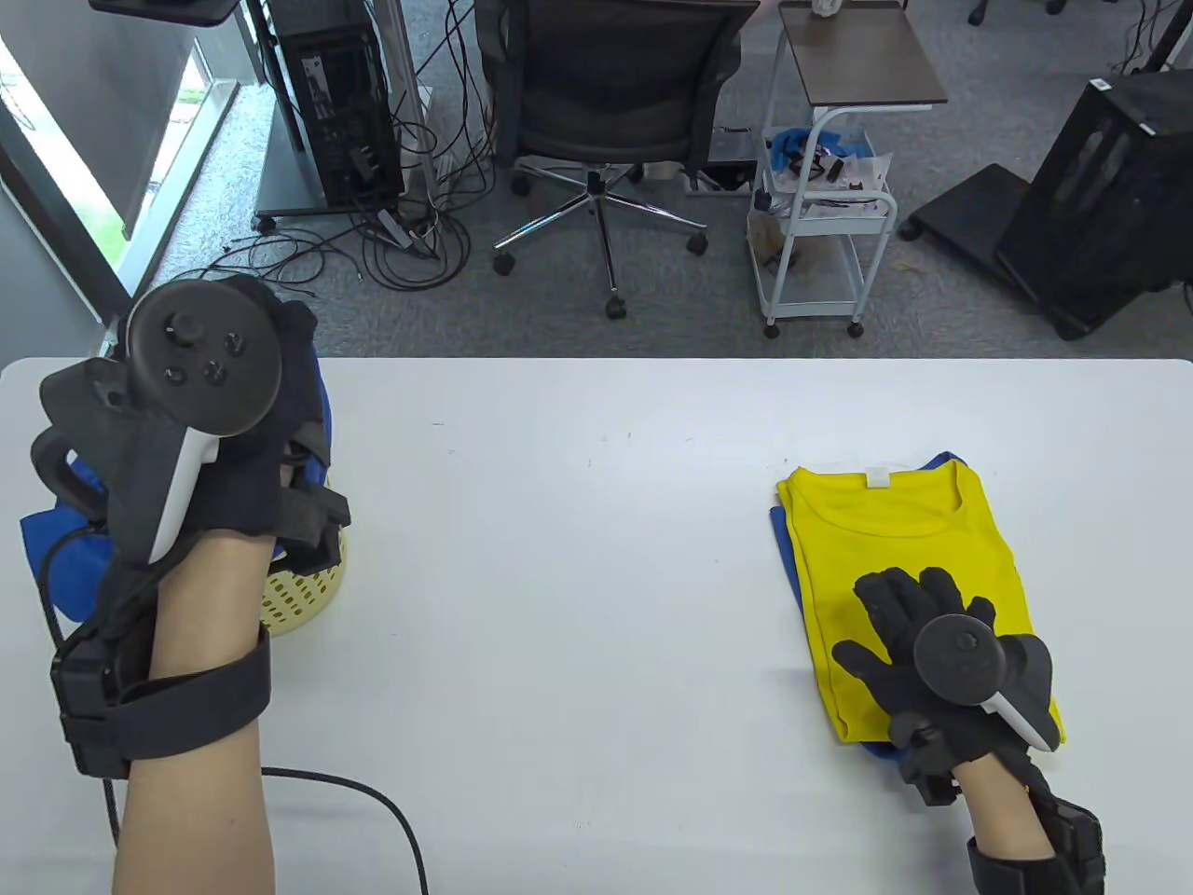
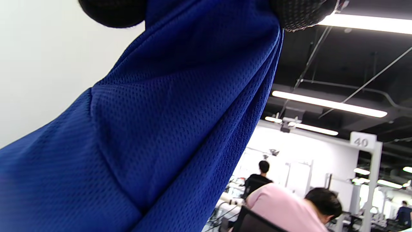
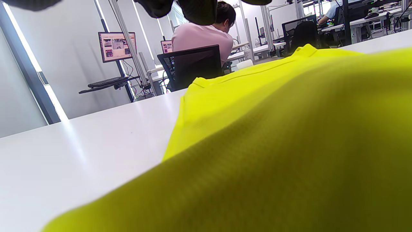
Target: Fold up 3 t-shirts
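A folded yellow t-shirt [image 1: 895, 541] lies at the table's right on top of a folded blue t-shirt [image 1: 779, 550], whose edges peek out. My right hand [image 1: 909, 620] rests flat on the yellow shirt, fingers spread; in the right wrist view the yellow shirt [image 3: 273, 135] fills the frame. My left hand [image 1: 233, 373] is raised at the far left over a yellow basket [image 1: 303, 587] and grips a loose blue t-shirt [image 1: 56, 569], which hangs down from my fingers [image 2: 299, 14] in the left wrist view, where the blue shirt [image 2: 161, 129] fills most of the frame.
The white table [image 1: 578, 578] stretches between the two hands. A black cable [image 1: 373, 802] lies near the front left edge. Behind the table stand an office chair [image 1: 606, 112], a white cart [image 1: 820, 214] and a computer tower [image 1: 340, 103].
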